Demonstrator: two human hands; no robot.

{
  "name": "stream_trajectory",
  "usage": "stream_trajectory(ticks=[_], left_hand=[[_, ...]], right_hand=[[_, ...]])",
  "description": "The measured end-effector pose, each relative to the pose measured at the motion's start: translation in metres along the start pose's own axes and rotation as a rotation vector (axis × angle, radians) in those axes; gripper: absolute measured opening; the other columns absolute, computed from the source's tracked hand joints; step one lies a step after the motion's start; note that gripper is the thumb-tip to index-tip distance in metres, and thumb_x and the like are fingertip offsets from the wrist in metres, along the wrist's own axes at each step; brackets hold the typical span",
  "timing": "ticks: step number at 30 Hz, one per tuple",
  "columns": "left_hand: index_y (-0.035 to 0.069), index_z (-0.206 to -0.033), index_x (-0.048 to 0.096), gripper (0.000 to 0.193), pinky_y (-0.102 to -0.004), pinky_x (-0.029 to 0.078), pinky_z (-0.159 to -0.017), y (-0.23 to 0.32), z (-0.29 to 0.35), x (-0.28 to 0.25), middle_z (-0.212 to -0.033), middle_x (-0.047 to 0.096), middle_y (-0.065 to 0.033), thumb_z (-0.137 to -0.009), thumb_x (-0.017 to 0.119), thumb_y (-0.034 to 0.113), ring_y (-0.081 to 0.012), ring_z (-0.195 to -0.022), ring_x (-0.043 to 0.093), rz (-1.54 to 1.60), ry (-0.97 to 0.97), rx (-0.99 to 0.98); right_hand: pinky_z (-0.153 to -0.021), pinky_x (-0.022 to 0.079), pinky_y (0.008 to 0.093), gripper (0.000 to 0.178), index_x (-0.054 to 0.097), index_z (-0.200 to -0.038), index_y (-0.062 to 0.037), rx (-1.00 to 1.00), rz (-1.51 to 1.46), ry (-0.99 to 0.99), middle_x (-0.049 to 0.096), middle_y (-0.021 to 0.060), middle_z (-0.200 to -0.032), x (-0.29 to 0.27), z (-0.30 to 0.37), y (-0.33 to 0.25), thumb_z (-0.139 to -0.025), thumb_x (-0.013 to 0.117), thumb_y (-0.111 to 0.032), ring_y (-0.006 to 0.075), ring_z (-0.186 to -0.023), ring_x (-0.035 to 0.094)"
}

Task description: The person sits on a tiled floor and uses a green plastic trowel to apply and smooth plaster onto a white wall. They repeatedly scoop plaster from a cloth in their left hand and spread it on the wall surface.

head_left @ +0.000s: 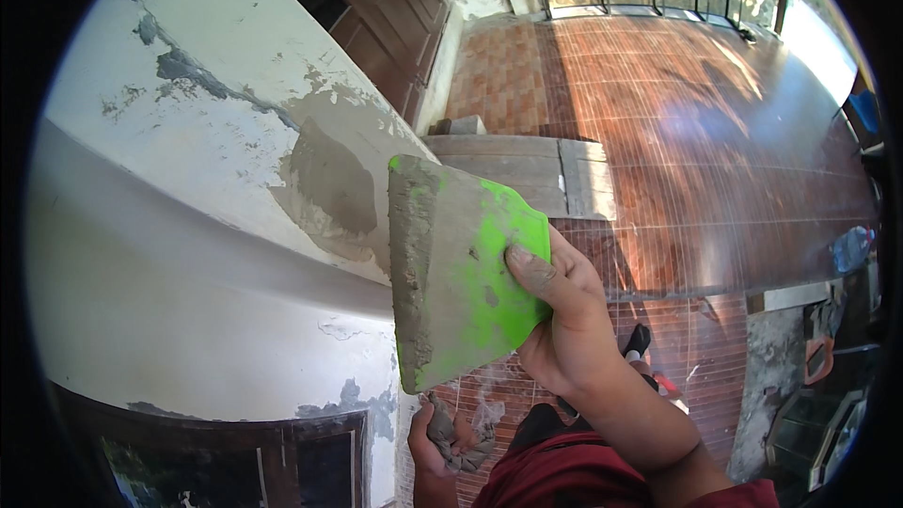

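Mortar [410,282] coats green scraper [494,268] clamped by right grip [562,320]; left grip [426,447] clasps grey lump [442,430].

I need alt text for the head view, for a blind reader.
The right hand holds a green scraper edged with grey paste beside a patched white wall; below, the left hand holds a grey lump. A tiled floor lies beyond.

Most fingers of the right hand [571,312] are hidden from me behind the green spreader [451,273], which also covers part of the planks [508,165]. The left palm is masked by the grey lump [467,458] in the left hand [425,444]; cloth or mortar, I can't tell. By the floor's [696,150] right edge, a bluish container [851,249] blurs. The door [395,33] and window [324,461] run out of sight.
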State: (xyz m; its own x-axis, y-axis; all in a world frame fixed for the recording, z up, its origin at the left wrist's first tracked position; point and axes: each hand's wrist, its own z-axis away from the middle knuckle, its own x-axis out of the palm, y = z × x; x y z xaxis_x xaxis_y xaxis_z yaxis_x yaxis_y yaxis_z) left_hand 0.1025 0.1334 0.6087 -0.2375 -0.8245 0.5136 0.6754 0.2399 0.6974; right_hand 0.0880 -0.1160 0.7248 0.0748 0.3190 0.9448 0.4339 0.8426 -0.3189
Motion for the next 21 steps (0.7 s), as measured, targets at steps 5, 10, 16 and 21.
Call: stream_trajectory(ticks=[5, 10, 16, 21], left_hand=[[0.010, -0.083, 0.060, 0.045, -0.0331, 0.031, -0.044, -0.003, 0.005, 0.001, -0.048, 0.031, -0.0018, -0.096, 0.040, 0.048, -0.0153, -0.039, 0.029, 0.020, -0.014, 0.015], [0.010, -0.084, 0.061, 0.045, -0.0328, 0.030, -0.043, -0.006, 0.009, 0.000, -0.048, 0.032, -0.0020, -0.097, 0.039, 0.047, -0.0148, -0.038, 0.028, 0.012, -0.045, 0.055], [0.010, -0.084, 0.060, 0.046, -0.0327, 0.029, -0.042, -0.007, 0.015, 0.004, -0.047, 0.032, -0.0020, -0.097, 0.038, 0.048, -0.0149, -0.038, 0.028, 0.008, 0.004, 0.055], [0.009, -0.099, 0.056, 0.035, -0.0308, 0.031, -0.048, -0.008, 0.024, 0.007, -0.056, 0.035, -0.0009, -0.096, 0.047, 0.043, -0.0141, -0.044, 0.033, 0.065, -0.141, 0.210]], right_hand=[[-0.090, 0.053, 0.0305, 0.037, 0.047, -0.133, 0.0027, 0.004, -0.008, -0.002, 0.062, 0.0112, -0.118, 0.006, 0.006, -0.009, -0.098, 0.055, -0.009, 0.0149, -0.104, 0.063], [-0.084, 0.052, 0.0276, 0.033, 0.051, -0.128, 0.0019, -0.187, 0.247, 0.057, 0.064, 0.0087, -0.110, 0.016, -0.007, -0.018, -0.098, 0.056, -0.010, 0.0124, -0.097, 0.063], [-0.085, 0.049, 0.0279, 0.037, 0.051, -0.128, 0.0031, -0.220, 0.483, -0.035, 0.064, 0.0091, -0.111, 0.024, -0.019, -0.028, -0.094, 0.058, -0.011, 0.0126, -0.097, 0.062], [-0.081, 0.052, 0.0276, 0.035, 0.052, -0.126, 0.0029, -0.014, 0.211, -0.054, 0.065, 0.0089, -0.109, 0.026, 0.008, -0.023, -0.093, 0.057, -0.006, 0.0127, -0.094, 0.063]])
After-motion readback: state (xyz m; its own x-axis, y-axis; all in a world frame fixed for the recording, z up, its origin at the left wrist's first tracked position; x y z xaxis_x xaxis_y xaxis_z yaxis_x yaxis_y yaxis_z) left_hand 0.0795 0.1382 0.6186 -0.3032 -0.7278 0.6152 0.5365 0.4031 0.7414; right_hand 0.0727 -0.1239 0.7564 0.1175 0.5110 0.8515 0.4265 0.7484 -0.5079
